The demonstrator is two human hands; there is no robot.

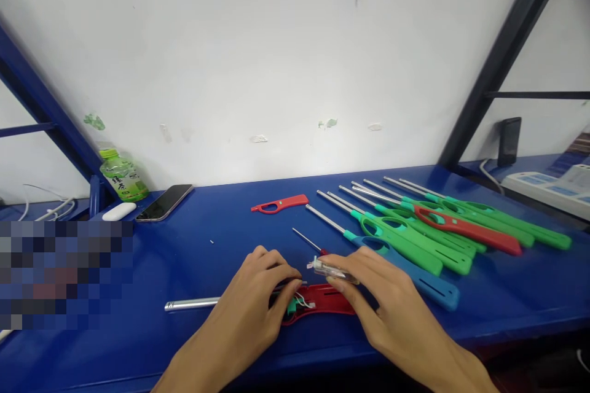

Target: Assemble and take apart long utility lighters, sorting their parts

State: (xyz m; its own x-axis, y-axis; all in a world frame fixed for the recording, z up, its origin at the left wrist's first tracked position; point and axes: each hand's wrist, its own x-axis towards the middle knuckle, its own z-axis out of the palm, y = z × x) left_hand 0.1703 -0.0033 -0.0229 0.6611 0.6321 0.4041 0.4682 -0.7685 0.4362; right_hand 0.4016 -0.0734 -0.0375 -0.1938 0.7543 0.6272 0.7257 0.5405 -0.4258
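Right hand (382, 298): our grip's pinching a clear plastic tank (332, 271).
Left hand (258, 301): over the silver metal tube (191, 304); we can't tell what its grip has.
Open red plastic shell (329, 299): on the blue tabletop (221, 221), between our hands.
Tank step: seating or pulling, probably; next move needs the thin white wires (301, 301) kept clear.
Shell surroundings: red-handled metal screwdriver (306, 238) at 12 o'clock; blue plastic lighter (426, 282) at 2 o'clock, crowding us.

Green bottle (123, 178) near flat phone (165, 202)
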